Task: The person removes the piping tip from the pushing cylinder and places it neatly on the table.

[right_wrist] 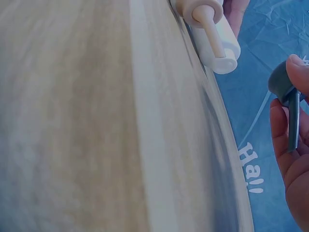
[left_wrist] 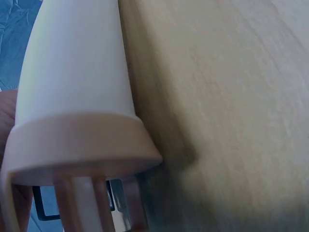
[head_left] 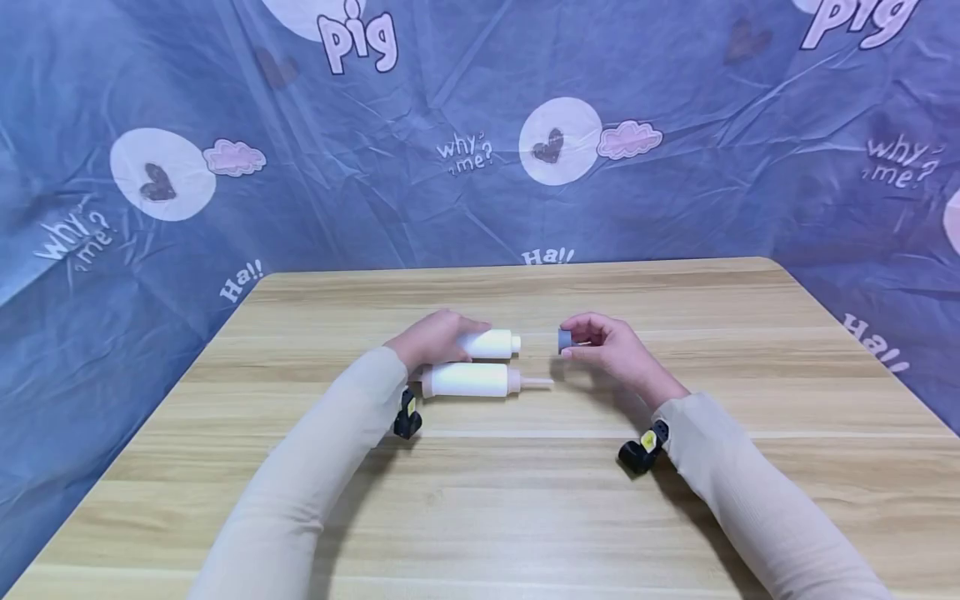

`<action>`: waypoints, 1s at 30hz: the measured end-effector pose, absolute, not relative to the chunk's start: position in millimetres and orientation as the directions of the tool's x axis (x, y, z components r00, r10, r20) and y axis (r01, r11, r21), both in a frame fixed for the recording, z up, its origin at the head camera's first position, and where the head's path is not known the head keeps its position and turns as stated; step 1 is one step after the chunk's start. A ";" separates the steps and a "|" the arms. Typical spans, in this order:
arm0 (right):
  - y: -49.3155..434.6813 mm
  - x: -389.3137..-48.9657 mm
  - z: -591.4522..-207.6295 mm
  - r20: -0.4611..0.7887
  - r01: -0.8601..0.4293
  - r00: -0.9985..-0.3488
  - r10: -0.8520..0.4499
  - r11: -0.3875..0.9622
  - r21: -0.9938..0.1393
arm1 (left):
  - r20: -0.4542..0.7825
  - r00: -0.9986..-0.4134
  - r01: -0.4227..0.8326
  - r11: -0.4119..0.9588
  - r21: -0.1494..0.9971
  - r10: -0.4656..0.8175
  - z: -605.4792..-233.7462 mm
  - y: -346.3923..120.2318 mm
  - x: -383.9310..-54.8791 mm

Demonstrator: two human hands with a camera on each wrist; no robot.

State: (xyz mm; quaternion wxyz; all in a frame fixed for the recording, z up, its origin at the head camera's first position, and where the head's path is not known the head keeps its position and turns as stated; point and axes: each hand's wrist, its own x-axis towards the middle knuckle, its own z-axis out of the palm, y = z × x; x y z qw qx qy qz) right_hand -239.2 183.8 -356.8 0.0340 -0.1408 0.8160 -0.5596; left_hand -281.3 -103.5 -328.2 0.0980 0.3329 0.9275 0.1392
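Observation:
My left hand grips a white bottle lying on its side, its bare neck pointing right. Just nearer lies a second white bottle with pinkish-beige ends and a thin spout toward the right. Its beige collar fills much of the left wrist view. To the right of the necks, my right hand pinches a blue-grey cap between thumb and fingers, apart from both bottles. In the right wrist view this cap shows a thin bar hanging from it. The left fingers are partly hidden behind the held bottle.
The bottles are on a light wooden table with rounded far corners. A blue printed cloth hangs behind it and along its sides. Black wrist cameras stick out below the left wrist and the right wrist.

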 end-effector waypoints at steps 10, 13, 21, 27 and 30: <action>183.8 -241.0 -359.0 0.105 -0.192 -0.958 -0.267 0.326 -0.926 | -0.057 -0.747 0.613 0.719 0.327 0.662 -330.7 -106.8 -281.8; 183.8 -240.5 -358.7 0.108 -0.194 -0.958 -0.266 0.322 -0.927 | -0.045 -0.740 0.623 0.709 0.330 0.671 -330.3 -107.5 -281.9; 184.0 -239.5 -355.6 0.106 -0.192 -0.957 -0.270 0.317 -0.929 | -0.027 -0.764 0.582 0.707 0.401 0.644 -324.5 -105.6 -280.3; 183.6 -239.5 -353.5 0.112 -0.195 -0.956 -0.270 0.301 -0.933 | 0.041 -0.767 0.583 0.669 0.460 0.640 -315.7 -97.9 -273.8; 182.6 -239.5 -352.9 0.109 -0.194 -0.955 -0.276 0.301 -0.934 | 0.089 -0.762 0.601 0.650 0.466 0.641 -312.4 -93.3 -269.5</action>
